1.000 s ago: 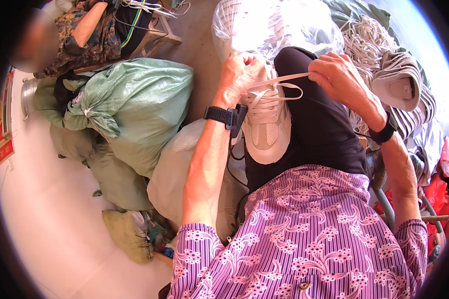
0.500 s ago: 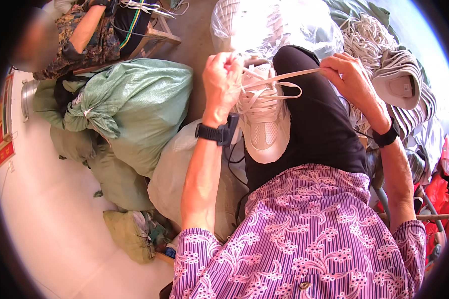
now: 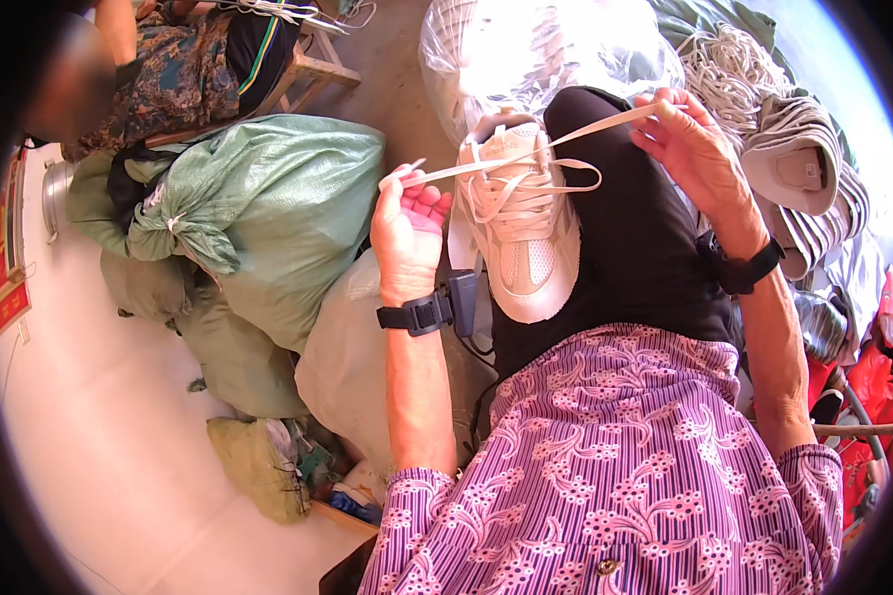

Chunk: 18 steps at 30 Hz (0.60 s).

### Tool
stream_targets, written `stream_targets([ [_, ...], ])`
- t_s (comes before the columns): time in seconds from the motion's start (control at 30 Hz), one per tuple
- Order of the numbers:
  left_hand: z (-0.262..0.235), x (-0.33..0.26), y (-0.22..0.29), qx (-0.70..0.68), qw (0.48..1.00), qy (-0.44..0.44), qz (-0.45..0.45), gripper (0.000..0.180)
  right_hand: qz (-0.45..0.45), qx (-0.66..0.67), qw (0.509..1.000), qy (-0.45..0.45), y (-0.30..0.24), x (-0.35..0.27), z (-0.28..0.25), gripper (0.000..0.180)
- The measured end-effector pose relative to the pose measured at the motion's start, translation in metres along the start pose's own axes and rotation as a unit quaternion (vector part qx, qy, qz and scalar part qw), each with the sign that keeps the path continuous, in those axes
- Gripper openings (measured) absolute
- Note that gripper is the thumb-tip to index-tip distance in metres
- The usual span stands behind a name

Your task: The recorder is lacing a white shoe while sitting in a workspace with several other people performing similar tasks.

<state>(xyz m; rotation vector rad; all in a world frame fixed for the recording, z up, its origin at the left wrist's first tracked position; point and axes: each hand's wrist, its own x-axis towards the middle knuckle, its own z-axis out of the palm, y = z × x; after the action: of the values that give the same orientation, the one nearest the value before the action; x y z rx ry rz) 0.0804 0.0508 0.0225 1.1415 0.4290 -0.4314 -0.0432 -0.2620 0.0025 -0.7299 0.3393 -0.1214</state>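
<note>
A cream sneaker [image 3: 532,268] rests on my lap against the dark trousers, toe toward me. Its shoelace [image 3: 514,203] criss-crosses the upper, with a loose loop at the right side. To the left of the shoe, my left hand [image 3: 407,233] pinches one lace end between thumb and forefinger, palm turned up. My right hand [image 3: 693,149], to the upper right, grips the other end between thumb and fingers. Both lace ends stretch across the shoe's tongue and cross above it.
A green woven sack [image 3: 288,198] and a pale sack [image 3: 367,367] stand on my left. Ahead lies a clear plastic bag [image 3: 556,59] of pale items. Bundled laces [image 3: 734,74] and stacked shoe uppers [image 3: 799,164] are at the right. Another person [image 3: 184,79] sits far left.
My left hand has moved left, away from the shoe, and turned palm up, drawing its lace end out. My right hand has risen slightly with the other end.
</note>
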Motion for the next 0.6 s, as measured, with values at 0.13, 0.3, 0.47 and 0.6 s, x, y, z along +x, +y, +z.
stream_targets([
  [0.13, -0.015, -0.002, 0.005, -0.052, 0.999, -0.006, -0.012, 0.028, 0.014, 0.057, 0.997, -0.048, 0.000, 0.007, 0.008, 0.011],
  [0.3, -0.022, 0.000, 0.006, -0.050, 0.999, -0.010, -0.005, 0.027, 0.042, -0.125, 0.986, -0.104, -0.004, 0.017, 0.019, 0.013],
  [0.47, -0.025, 0.002, 0.011, -0.057, 0.998, -0.017, -0.001, 0.029, -0.182, -0.598, 0.775, -0.095, 0.013, 0.031, 0.045, 0.013],
  [0.6, -0.029, 0.000, 0.022, -0.083, 0.996, -0.022, 0.011, 0.029, -0.231, -0.702, 0.658, -0.145, 0.025, 0.034, 0.054, 0.013],
])
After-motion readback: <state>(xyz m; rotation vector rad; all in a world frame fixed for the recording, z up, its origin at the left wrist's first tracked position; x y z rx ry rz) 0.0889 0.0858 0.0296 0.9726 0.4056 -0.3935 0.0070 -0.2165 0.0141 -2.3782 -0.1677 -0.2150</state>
